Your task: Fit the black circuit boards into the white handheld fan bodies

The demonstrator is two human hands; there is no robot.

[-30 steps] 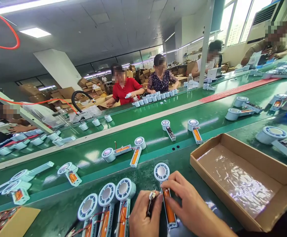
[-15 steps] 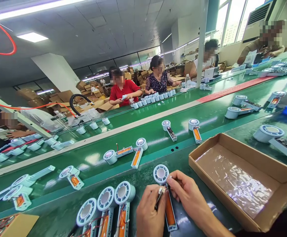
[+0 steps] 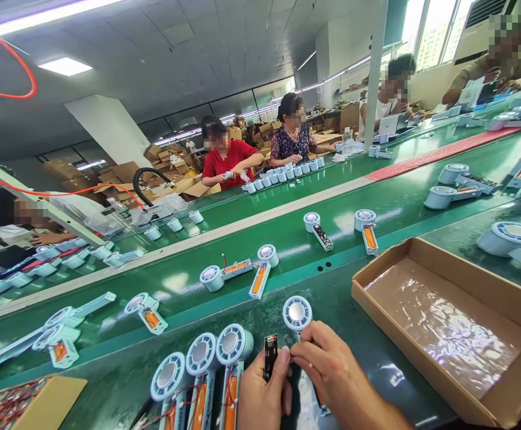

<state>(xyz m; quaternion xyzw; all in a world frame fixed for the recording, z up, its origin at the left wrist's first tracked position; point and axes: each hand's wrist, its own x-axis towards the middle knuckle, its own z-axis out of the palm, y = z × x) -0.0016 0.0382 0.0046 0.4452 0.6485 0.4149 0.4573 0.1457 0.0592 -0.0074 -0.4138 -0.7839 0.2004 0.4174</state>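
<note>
My left hand [image 3: 265, 391] is closed on a small black circuit board [image 3: 270, 357], which stands upright between thumb and fingers. Beside it my right hand [image 3: 332, 373] is closed in a pinch near the left thumb. Whatever sits between its fingertips is too small to make out. Under the right hand lies a light-blue handheld fan [image 3: 298, 313] with a round silver-centred head. Its handle is mostly covered by that hand. To the left, several similar fans [image 3: 230, 344] lie in a row, orange batteries [image 3: 230, 400] and red wires showing in their handles.
An open cardboard tray [image 3: 390, 298] lined with clear plastic stands at the right. A box of red wires [image 3: 14, 400] sits lower left. Beyond runs a green conveyor belt [image 3: 224, 251] carrying several fan parts. Co-workers [image 3: 231, 155] sit across it.
The circuit board has come up into clear view in my left hand. My right hand has moved from beside the fan's neck to the left thumb. The whole view has shifted slightly.
</note>
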